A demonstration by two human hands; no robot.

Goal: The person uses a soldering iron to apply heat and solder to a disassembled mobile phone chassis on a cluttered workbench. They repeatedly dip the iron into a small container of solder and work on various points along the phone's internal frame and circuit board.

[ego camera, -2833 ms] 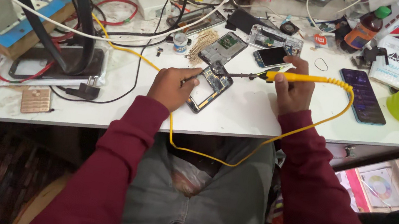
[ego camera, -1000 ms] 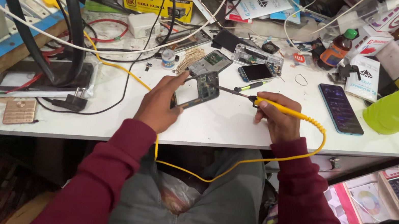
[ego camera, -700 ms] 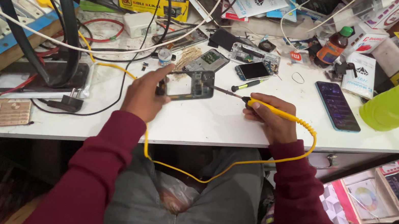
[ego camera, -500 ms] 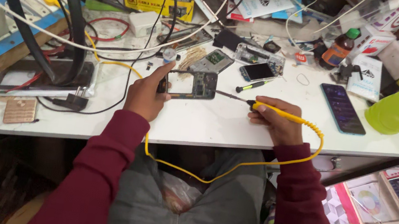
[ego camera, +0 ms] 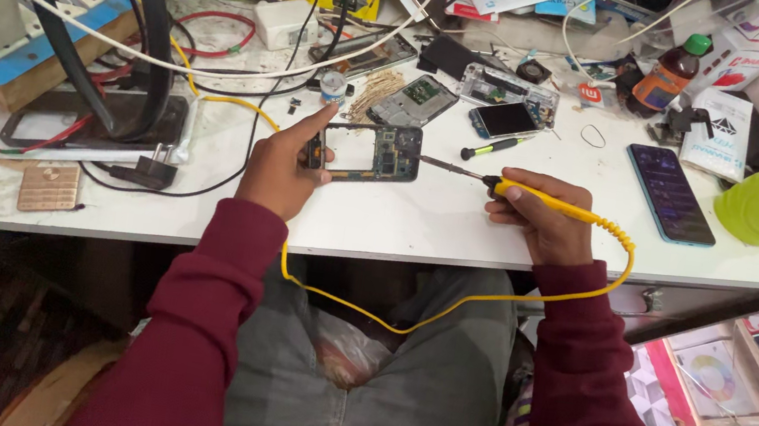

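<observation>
An opened dark phone frame with exposed circuit board (ego camera: 368,153) is gripped by the left hand (ego camera: 279,171) above the white table (ego camera: 417,223); a yellow-handled soldering iron (ego camera: 538,199) is held by the right hand (ego camera: 540,219), tip near the frame's right edge

The left hand (ego camera: 280,167) grips an opened phone frame (ego camera: 370,152) by its left end, holding it over the white table (ego camera: 417,223); the right hand (ego camera: 540,219) holds a yellow-handled soldering iron (ego camera: 538,200), its tip just beside the frame's right edge; a blue phone (ego camera: 670,194) lies well apart.
</observation>
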